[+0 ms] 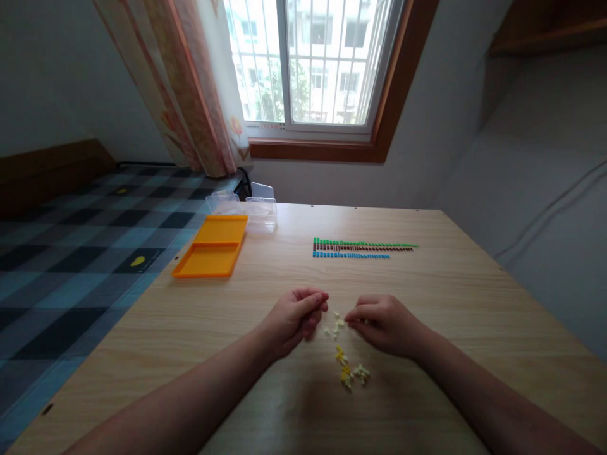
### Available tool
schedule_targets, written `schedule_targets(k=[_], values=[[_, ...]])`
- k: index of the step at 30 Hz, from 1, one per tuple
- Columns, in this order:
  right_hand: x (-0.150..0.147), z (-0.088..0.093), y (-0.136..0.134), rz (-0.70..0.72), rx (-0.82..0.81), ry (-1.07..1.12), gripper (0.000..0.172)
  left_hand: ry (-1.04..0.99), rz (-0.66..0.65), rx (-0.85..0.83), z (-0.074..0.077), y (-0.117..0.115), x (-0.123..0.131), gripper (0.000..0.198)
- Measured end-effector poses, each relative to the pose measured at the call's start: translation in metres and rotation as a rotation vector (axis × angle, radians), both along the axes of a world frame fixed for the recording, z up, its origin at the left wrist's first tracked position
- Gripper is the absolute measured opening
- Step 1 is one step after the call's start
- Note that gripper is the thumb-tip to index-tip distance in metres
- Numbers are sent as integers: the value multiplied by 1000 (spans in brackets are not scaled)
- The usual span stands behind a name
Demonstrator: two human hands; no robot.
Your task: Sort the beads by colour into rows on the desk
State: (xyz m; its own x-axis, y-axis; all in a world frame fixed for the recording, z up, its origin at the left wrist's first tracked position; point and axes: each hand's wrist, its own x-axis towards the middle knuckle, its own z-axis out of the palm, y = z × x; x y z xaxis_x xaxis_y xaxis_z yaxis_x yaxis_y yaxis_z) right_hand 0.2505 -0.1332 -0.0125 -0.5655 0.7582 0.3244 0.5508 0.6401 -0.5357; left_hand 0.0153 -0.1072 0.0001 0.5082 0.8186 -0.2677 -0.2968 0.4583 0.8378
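My left hand (300, 315) is closed above the table, thumb pressed to the forefinger; whatever is in it is hidden or too small to name. Just across from it, my right hand (380, 322) reaches down with its fingertips at a loose group of small cream pieces (340, 323). Whether it pinches one of them I cannot tell. Closer to me lie small yellow pieces (345, 371) and a second cluster of cream pieces (361, 373). Beyond the hands run rows of little green pieces (351, 243), dark brown pieces (351, 248) and blue pieces (348, 255).
An open orange case (211, 259) lies at the table's left edge. Behind it stand clear plastic boxes (262, 218). The wooden table (427, 278) meets a bed with a checked cover (80, 278) on the left. A window (327, 69) and curtain (190, 82) are at the back.
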Motion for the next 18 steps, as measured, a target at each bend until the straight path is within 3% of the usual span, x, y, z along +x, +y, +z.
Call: schedule_targets(k=[4,7,13,18], values=[[1,5,0,34,-32,6,14,51,4,47,-1,-1,1,40],[2,7,0,56,-40,12,13,162,-7,181,-2,1,0,35],[5,7,-1,108,-49,-23,15,719,-121,942,6,6,-8,26],[3,6,-1,87,4,-71,17,953,-311,1231,12,4,-12,27]])
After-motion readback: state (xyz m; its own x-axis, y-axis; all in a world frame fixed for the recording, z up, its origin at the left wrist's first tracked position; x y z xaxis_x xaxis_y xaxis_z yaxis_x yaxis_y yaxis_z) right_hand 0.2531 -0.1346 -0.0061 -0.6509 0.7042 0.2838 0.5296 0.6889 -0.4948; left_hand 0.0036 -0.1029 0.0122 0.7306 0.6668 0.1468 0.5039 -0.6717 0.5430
